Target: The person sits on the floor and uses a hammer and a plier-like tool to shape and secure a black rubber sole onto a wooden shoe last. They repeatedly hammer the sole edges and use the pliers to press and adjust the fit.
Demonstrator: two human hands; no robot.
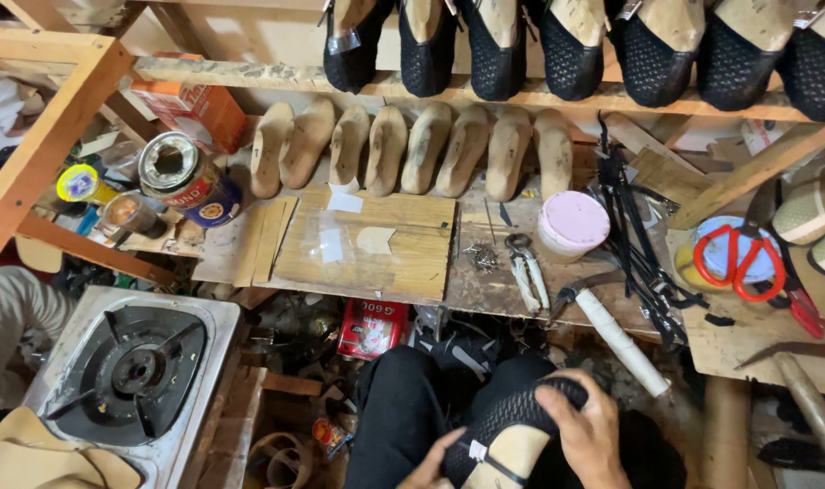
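Right hand: the right hand [586, 433] sits at five o'clock in the view, fingers curled over the top of the black mesh shoe upper [514, 415], gripping it firmly.
Left hand: the left hand [435, 466] comes in at six o'clock, only partly in view at the bottom edge, fingers pressed against the near side of the upper; how far it closes, I cannot tell.
Shoe: the black mesh shoe upper is stretched over a pale wooden last [512, 455], resting on the person's lap at six o'clock, between both hands.
Bench: the wooden workbench [485, 281] runs across the middle, at twelve o'clock from the hands.
Bench tools: pincers [526, 267] lie on it straight ahead, a hammer with a white handle [616, 340] at one o'clock from the hands, a pink-lidded tub [573, 224] just beyond.
Scissors: red-handled scissors [738, 258] rest at two o'clock, on a round tin.
Lasts: a row of bare wooden lasts [412, 149] leans along the back of the bench.
Shelf: a row of black mesh shoes on lasts [566, 45] stands on the shelf at twelve o'clock, top of view.
Stove: a single gas burner [136, 371] sits at nine o'clock, well apart from the hands.
Tin: an open glue tin [182, 177] tilts at ten o'clock.
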